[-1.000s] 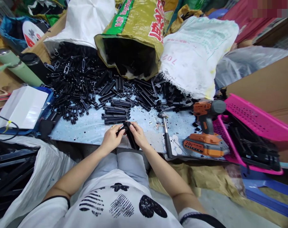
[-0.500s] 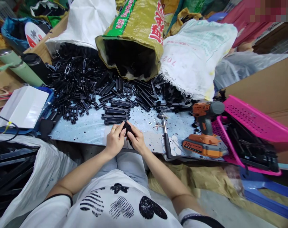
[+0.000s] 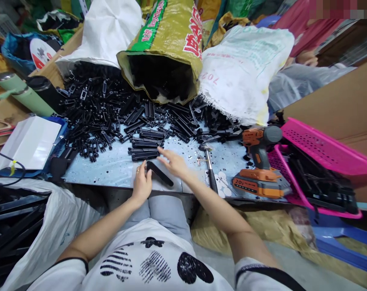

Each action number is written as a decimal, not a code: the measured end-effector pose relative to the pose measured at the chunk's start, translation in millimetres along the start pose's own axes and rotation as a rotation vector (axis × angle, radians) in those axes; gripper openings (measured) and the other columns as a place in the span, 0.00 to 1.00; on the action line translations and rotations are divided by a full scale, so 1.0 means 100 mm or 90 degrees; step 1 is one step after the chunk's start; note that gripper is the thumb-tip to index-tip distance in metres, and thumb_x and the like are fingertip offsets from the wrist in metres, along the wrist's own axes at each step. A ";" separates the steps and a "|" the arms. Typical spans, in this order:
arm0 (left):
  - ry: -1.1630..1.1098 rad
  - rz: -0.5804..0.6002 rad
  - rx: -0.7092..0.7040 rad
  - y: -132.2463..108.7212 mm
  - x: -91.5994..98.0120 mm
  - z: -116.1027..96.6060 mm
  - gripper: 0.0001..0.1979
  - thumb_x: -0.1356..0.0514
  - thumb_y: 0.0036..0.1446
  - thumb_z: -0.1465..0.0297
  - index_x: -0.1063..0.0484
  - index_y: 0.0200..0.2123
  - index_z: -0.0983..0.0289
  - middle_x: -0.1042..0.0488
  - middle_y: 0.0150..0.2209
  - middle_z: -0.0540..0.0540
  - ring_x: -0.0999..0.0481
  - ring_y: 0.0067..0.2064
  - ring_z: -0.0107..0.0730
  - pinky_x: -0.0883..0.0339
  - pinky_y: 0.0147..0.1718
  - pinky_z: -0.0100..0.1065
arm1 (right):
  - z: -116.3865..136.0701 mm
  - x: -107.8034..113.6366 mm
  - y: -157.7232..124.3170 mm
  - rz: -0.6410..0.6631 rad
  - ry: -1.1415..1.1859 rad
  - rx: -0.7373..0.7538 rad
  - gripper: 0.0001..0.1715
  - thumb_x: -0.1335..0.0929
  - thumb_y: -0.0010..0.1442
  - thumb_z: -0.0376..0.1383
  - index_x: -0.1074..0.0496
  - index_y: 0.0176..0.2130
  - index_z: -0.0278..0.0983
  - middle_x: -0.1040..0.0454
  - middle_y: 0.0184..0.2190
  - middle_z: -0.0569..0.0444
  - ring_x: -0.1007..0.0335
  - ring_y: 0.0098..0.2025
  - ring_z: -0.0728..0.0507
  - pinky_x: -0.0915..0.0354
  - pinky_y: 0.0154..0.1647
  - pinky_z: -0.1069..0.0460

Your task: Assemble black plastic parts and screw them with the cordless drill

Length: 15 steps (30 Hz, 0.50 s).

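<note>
My left hand (image 3: 142,182) is closed on one end of a long, flat black plastic bar (image 3: 161,174), held just over the front edge of the table. The bar slants down to the right, its rounded far end free. My right hand (image 3: 174,162) is off the bar, fingers stretched out and apart, its fingertips near a stack of similar black bars (image 3: 145,148). Behind the hands lies a large heap of small black plastic parts (image 3: 89,109). A hammer (image 3: 211,167) rests on the table to the right of my right hand.
A cordless drill (image 3: 259,161) stands at right beside a pink basket (image 3: 325,149) of black parts. Sacks, including a yellow one (image 3: 162,32), line the back. Bottles (image 3: 32,95) and a white box (image 3: 27,141) stand at left. A person's hand (image 3: 306,58) shows at upper right.
My right hand has let go of the black bar and moved slightly up and right, its fingers opening. The left hand keeps the bar, which now shows along its length.
</note>
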State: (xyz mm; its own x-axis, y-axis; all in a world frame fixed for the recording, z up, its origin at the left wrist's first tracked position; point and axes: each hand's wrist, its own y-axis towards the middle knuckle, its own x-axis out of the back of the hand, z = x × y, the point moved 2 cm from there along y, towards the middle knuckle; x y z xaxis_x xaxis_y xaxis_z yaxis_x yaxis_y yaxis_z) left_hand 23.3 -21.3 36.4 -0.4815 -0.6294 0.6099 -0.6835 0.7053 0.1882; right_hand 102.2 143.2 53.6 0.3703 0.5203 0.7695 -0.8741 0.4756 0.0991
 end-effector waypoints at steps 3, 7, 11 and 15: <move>0.188 0.139 -0.158 0.01 0.05 -0.03 0.27 0.46 0.58 0.73 0.44 0.61 0.59 0.42 0.59 0.64 0.43 0.61 0.51 0.45 0.56 0.54 | -0.51 0.50 0.50 -0.125 -0.151 -0.100 0.25 0.41 0.66 0.40 0.39 0.59 0.32 0.33 0.55 0.41 0.40 0.56 0.41 0.42 0.55 0.46; 0.308 0.393 -0.405 0.17 -0.03 -0.17 0.25 0.50 0.57 0.79 0.38 0.57 0.57 0.33 0.53 0.59 0.38 0.58 0.46 0.51 0.57 0.56 | -1.09 1.06 1.11 -0.185 -0.246 -0.238 0.21 0.43 0.66 0.30 0.37 0.53 0.19 0.33 0.51 0.31 0.42 0.53 0.44 0.44 0.51 0.48; 0.395 0.453 -0.418 0.28 -0.10 -0.22 0.26 0.52 0.55 0.83 0.39 0.57 0.64 0.29 0.43 0.60 0.30 0.46 0.41 0.40 0.48 0.44 | -1.30 1.25 1.44 -0.154 -0.219 -0.292 0.22 0.37 0.60 0.30 0.37 0.50 0.14 0.28 0.44 0.30 0.34 0.40 0.50 0.42 0.42 0.53; 0.427 0.406 -0.383 0.29 0.04 -0.15 0.25 0.51 0.56 0.82 0.40 0.57 0.64 0.29 0.43 0.60 0.31 0.44 0.41 0.39 0.41 0.39 | -1.31 1.29 1.45 -0.121 -0.197 -0.303 0.23 0.37 0.58 0.27 0.36 0.52 0.18 0.28 0.46 0.31 0.32 0.38 0.51 0.42 0.43 0.54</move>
State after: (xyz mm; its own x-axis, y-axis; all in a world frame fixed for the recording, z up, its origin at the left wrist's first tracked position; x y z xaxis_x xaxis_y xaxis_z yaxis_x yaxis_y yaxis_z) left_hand 10.2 1.3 55.2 -0.1309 0.0832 0.9879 0.0511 0.9957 -0.0771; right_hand 64.8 372.6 84.8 0.3353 0.1981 0.9210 -0.5381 0.8427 0.0147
